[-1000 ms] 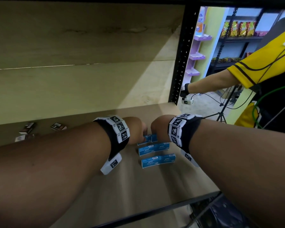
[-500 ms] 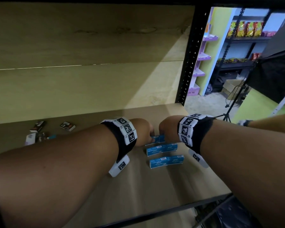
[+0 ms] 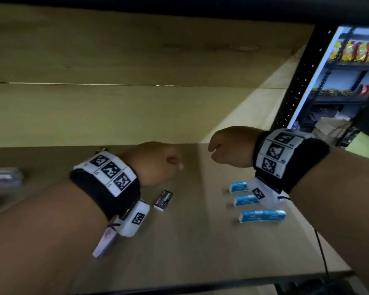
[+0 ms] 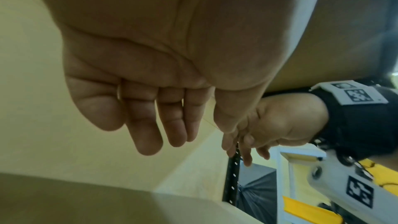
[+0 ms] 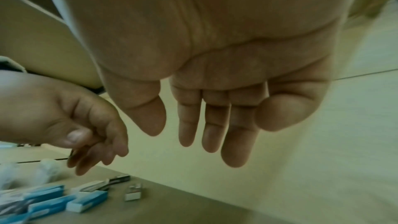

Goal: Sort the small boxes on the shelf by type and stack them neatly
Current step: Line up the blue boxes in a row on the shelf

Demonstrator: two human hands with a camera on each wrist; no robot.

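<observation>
Three blue boxes lie in a row on the wooden shelf board (image 3: 190, 252): back (image 3: 239, 186), middle (image 3: 246, 200), front (image 3: 262, 216). A black-and-white box (image 3: 163, 200) lies apart to their left, just below my left hand (image 3: 170, 165). My right hand (image 3: 215, 150) hovers above and behind the blue row. Both hands are off the boxes. The left wrist view shows my left hand (image 4: 168, 134) with loose fingers and nothing in them. My right hand (image 5: 193, 139) hangs just as relaxed and holds nothing, above blue boxes (image 5: 86, 200) and a small grey box (image 5: 133, 193).
A pale purple box (image 3: 106, 241) lies under my left wrist, and blurred purple items (image 3: 4, 177) sit at the far left. The black upright post (image 3: 296, 86) bounds the shelf on the right, with snack racks (image 3: 354, 52) beyond. The shelf's dark front edge (image 3: 200, 287) runs below.
Both hands have lifted off the back blue box and moved apart, the left one going left. The view has swung, so the black-and-white box now shows.
</observation>
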